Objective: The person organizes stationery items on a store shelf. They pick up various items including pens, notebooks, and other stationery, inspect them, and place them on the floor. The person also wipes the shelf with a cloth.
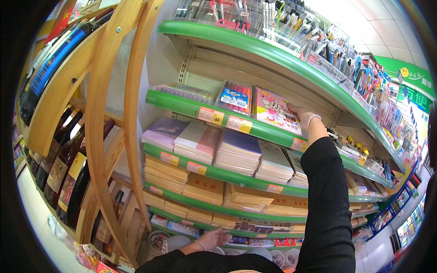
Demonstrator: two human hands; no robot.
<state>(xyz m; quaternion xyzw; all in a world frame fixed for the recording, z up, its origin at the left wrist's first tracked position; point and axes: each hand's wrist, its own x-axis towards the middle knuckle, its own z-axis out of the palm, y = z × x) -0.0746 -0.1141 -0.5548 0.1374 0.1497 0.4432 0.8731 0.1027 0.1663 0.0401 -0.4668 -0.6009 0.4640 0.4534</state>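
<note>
My right hand (303, 116), in a thin clear glove, reaches to the upper green-edged shelf and rests at the right edge of a pink and yellow cartoon box (277, 111); whether the fingers grip it cannot be told. Left of that box stand a clear case of red and orange pens or crayons (235, 97) and a flat clear case of colouring pens (186, 92). My left hand (213, 238), also gloved, hangs low before the bottom shelves, fingers apart and holding nothing.
Stacks of notebooks (238, 153) and tan exercise books (203, 188) fill the lower shelves. Pens in clear holders (269, 17) line the top shelf, which overhangs my right hand. A wooden rack (102, 102) of bottles stands close at left. Round tubs (158, 240) sit at the shelf's foot.
</note>
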